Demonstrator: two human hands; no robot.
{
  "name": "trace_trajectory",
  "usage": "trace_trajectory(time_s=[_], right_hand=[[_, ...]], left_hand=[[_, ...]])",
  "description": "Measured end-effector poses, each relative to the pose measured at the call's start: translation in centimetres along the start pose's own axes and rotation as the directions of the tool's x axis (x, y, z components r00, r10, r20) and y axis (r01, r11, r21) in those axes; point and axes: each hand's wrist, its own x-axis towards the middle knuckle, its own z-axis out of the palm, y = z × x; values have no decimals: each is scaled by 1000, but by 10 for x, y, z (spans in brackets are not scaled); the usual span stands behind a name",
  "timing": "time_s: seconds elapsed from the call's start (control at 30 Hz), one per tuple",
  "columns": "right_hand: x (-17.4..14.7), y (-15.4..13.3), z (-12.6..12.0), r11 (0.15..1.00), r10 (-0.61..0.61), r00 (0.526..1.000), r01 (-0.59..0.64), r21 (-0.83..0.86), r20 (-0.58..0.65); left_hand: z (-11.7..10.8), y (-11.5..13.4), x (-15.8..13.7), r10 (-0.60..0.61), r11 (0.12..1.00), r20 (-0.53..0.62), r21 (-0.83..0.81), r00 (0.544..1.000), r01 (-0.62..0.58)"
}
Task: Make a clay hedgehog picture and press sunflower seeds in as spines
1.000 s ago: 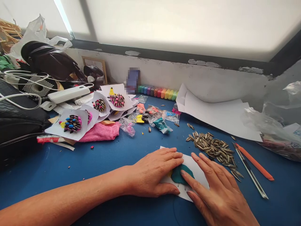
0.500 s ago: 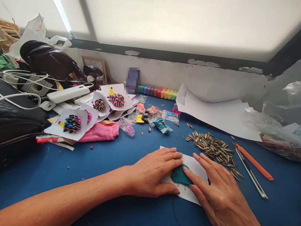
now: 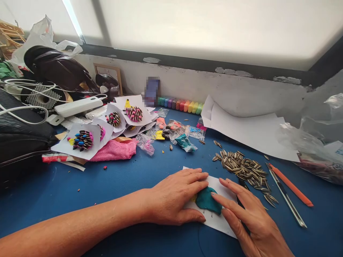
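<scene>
A flattened patch of teal modelling clay (image 3: 208, 200) is stuck on a piece of white paper (image 3: 218, 227), with short drawn lines under its lower edge. My left hand (image 3: 184, 194) lies flat over the paper's left part, fingers stretched out, partly covering a bit of yellow clay beside the teal. My right hand (image 3: 245, 210) has its fingers spread, and its index fingertip touches the teal clay's upper right surface. Beyond the right hand is a pile of striped sunflower seeds (image 3: 241, 166).
An orange tool (image 3: 291, 185) and a craft knife (image 3: 286, 198) lie at the right. White sheets (image 3: 241, 132) rest against the wall. Bagged clay (image 3: 184, 142), a pink cloth (image 3: 115, 149) and seed-covered clay hedgehogs on paper (image 3: 83, 140) are further back, near a black bag (image 3: 24, 139).
My right hand has shifted slightly right and its index finger has drawn back a little across the teal clay, uncovering more of it. My left hand stays in place.
</scene>
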Motion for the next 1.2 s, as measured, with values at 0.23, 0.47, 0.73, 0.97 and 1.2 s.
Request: trace_trajectory(time_s=[0.23,0.47,0.73,0.97,1.2], right_hand=[[2,2,1,993,-64,998,62,-102,-18],[3,2,1,991,-40,999,40,-126,-3],[2,0,-1,987,-54,999,52,-151,-9],[1,1,-2,983,-71,997,73,-170,21],[-6,1,-5,985,-37,998,45,-166,54]], left_hand=[[-1,0,0,13,1000,-13,-21,1000,-13],[-1,0,0,-1,1000,4,-2,1000,1],[0,0,-1,15,1000,-6,5,1000,-15],[1,-2,0,19,1000,-14,-6,1000,-19],[2,-2,0,23,1000,-14,-13,1000,-24]])
